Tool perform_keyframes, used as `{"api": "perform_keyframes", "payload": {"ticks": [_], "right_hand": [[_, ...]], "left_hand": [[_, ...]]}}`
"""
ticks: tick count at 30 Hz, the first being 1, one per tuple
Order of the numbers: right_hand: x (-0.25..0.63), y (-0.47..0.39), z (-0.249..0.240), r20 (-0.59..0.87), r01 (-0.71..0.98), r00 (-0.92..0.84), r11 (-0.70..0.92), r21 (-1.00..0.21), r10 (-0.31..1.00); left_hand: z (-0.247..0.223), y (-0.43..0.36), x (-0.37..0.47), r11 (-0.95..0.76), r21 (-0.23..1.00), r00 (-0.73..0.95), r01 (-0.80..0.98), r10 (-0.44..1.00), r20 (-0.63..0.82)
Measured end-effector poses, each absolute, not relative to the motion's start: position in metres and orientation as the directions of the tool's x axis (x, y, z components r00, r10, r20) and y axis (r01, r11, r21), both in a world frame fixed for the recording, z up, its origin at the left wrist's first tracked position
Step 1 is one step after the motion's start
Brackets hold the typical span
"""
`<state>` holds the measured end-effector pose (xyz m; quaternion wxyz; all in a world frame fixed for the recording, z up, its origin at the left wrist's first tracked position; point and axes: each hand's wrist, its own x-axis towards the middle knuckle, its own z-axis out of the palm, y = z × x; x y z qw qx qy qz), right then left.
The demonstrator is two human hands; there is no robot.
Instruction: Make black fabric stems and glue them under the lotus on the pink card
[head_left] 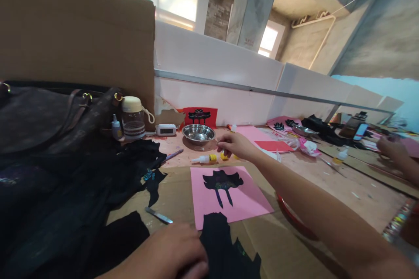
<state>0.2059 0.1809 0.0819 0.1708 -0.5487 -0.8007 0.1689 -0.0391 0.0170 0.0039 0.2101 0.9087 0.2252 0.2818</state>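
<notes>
My right hand [229,144] reaches over the table with fingertips pinched together, just right of a steel bowl [199,134]; anything between them is too small to make out. Under it lies a glue bottle [204,159] with a yellow part. At the bottom my left hand [173,248] is curled beside a ragged black cloth piece [218,244], its fingertips mostly hidden. Between the hands, a pink sheet [252,202] bears a black roof-shaped cutout [222,181] with two legs. Tweezers [159,215] rest on the cardboard [275,248], above my left hand.
Black cloth [65,209] covers the left side, below a handbag [42,117]. A bottle [133,117], a small white digital device [166,130] and a red card [209,117] stand behind. Another person's hand [394,150] is at the far right.
</notes>
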Motion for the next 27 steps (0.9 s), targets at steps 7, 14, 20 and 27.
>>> {"api": "perform_keyframes", "payload": {"ticks": [7,14,20,27], "right_hand": [[0.194,0.082,0.050,-0.039,0.406,-0.495,0.192,-0.893,0.868],[0.186,0.050,0.028,0.002,0.246,-0.532,0.157,-0.956,0.847],[0.188,0.043,0.016,0.389,0.319,-0.676,0.724,-0.611,0.626],[0.189,0.045,0.009,0.508,0.268,-0.749,0.896,-0.354,0.425]], "left_hand": [[0.012,0.037,-0.045,-0.387,0.817,0.331,0.428,0.908,0.257],[0.011,0.037,-0.049,-0.273,0.877,0.358,0.395,0.925,0.127],[0.008,0.026,-0.046,-0.179,0.949,0.468,0.260,0.883,0.038],[0.003,0.026,-0.045,-0.044,0.982,0.477,0.185,0.878,-0.050]]}}
